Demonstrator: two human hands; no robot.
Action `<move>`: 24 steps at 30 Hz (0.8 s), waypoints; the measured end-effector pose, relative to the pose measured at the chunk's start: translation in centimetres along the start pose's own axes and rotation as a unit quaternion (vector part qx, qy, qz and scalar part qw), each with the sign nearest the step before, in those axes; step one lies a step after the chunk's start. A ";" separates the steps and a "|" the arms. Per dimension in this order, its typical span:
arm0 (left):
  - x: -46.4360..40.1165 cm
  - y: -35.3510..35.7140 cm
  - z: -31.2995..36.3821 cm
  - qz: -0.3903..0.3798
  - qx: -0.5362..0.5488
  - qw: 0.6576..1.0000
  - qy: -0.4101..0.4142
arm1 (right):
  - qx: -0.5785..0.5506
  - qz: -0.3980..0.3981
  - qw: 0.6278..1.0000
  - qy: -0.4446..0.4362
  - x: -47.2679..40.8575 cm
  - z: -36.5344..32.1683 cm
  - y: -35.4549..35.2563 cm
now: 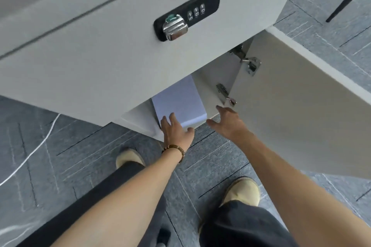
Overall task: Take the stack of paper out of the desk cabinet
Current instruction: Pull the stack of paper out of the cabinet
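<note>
Landmark: the desk cabinet [140, 50], pale grey, seen from above; every place below is given relative to it.
Cabinet door [297, 106]: swung open on the cabinet's right side, held by two metal hinges [249, 64] at the inner right wall.
Combination lock [186, 14]: black plate with three dials and a chrome latch, set in the cabinet's upper front panel, above the opening.
Stack of paper [180, 102]: white sheets lying flat on the cabinet's bottom shelf, its near edge at the shelf's front lip, its far end hidden under the upper panel.
Left hand [176, 130]: at the cabinet's opening, fingers spread flat on the near end of the stack, thumb by the stack's front edge; pressing rather than closed around it. A beaded bracelet [174, 149] circles the wrist.
Right hand [226, 120]: released, fingers splayed, just right of the stack at the shelf's front lip, grasping nothing.
Floor [60, 146]: grey marbled tiles in front of the cabinet, with two beige shoes [243, 190] and dark trousers.
</note>
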State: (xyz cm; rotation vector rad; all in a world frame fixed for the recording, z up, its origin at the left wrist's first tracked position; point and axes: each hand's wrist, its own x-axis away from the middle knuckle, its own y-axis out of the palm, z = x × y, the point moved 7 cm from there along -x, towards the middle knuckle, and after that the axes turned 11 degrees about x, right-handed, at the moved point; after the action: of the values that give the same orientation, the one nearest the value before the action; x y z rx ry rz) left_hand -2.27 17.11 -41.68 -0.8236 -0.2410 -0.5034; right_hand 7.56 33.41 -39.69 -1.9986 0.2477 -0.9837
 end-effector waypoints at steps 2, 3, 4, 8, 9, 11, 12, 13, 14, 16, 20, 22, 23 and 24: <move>-1.5 1.1 -1.2 0.005 0.007 1.000 -0.016 | -0.016 -0.036 0.999 0.000 -1.9 0.3 1.7; -2.3 1.5 -1.9 0.007 0.011 1.000 -0.027 | -0.018 -0.045 0.999 -0.005 -2.7 0.2 2.3; -3.2 1.8 -2.6 0.011 0.015 0.999 -0.041 | -0.020 -0.048 0.999 -0.010 -3.4 0.2 3.0; -6.5 2.5 -4.9 0.037 0.025 0.996 -0.075 | -0.021 -0.049 0.998 -0.022 -6.4 -0.3 5.0; -7.2 2.7 -5.4 0.042 0.026 0.996 -0.079 | -0.022 -0.047 0.998 -0.022 -7.1 -0.4 5.5; -8.7 3.3 -6.3 0.051 0.032 0.994 -0.091 | -0.019 -0.045 0.998 -0.027 -8.4 -0.7 6.6; -9.4 3.5 -6.7 0.056 0.034 0.993 -0.095 | -0.018 -0.045 0.998 -0.030 -9.1 -0.8 7.1; -10.0 3.8 -7.0 0.061 0.033 0.993 -0.097 | -0.019 -0.045 0.998 -0.032 -9.7 -0.9 7.6; -10.5 3.9 -7.2 0.067 0.027 0.993 -0.096 | -0.019 -0.045 0.998 -0.032 -10.3 -0.9 8.1; -11.6 4.1 -7.4 0.088 0.020 0.992 -0.093 | -0.014 -0.045 0.998 -0.029 -11.4 -1.1 9.0; -13.1 4.3 -7.9 0.125 0.051 0.985 -0.105 | -0.027 -0.014 0.999 -0.029 -13.1 -1.3 9.5; -13.8 4.4 -8.4 0.129 0.049 0.983 -0.119 | -0.031 -0.001 0.999 -0.035 -13.6 -1.4 9.8; -14.0 4.4 -8.6 0.128 0.042 0.983 -0.123 | -0.033 0.003 0.999 -0.039 -13.8 -1.4 9.9; -14.1 4.4 -8.6 0.126 0.031 0.984 -0.125 | -0.038 0.007 0.998 -0.040 -13.9 -1.5 10.0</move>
State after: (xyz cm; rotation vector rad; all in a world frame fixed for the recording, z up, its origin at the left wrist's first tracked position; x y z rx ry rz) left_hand -11.97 17.87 -55.72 -0.8430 -0.3755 -0.1542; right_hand -0.94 33.48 -54.67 -2.0968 0.2572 -0.8959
